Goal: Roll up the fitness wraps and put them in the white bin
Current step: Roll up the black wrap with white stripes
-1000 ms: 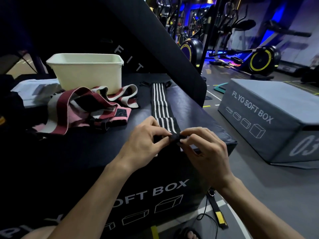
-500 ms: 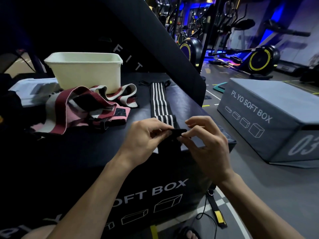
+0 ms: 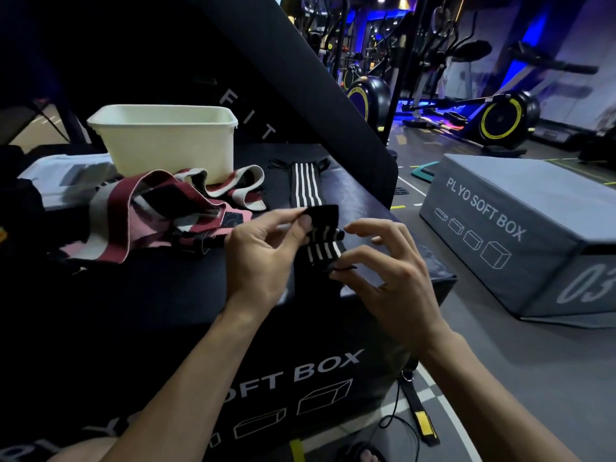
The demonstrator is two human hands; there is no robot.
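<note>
The left hand (image 3: 263, 251) pinches the folded near end of the black white-striped wrap (image 3: 308, 185), lifting it just above the black plyo box worktop (image 3: 166, 288), while the rest lies flat, stretching away. The right hand (image 3: 396, 278) pinches the wrap's lower edge with thumb and forefinger, other fingers spread. The white bin (image 3: 166, 141) stands behind a heap of maroon and pink wraps (image 3: 150, 215).

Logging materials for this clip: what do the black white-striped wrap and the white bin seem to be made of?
Black white-striped wrap: looks like woven elastic fabric, matte; it bends limply where the left hand pinches it. White rectangular bin: probably moulded plastic, smooth, faintly glossy, with a rolled rim.
</note>
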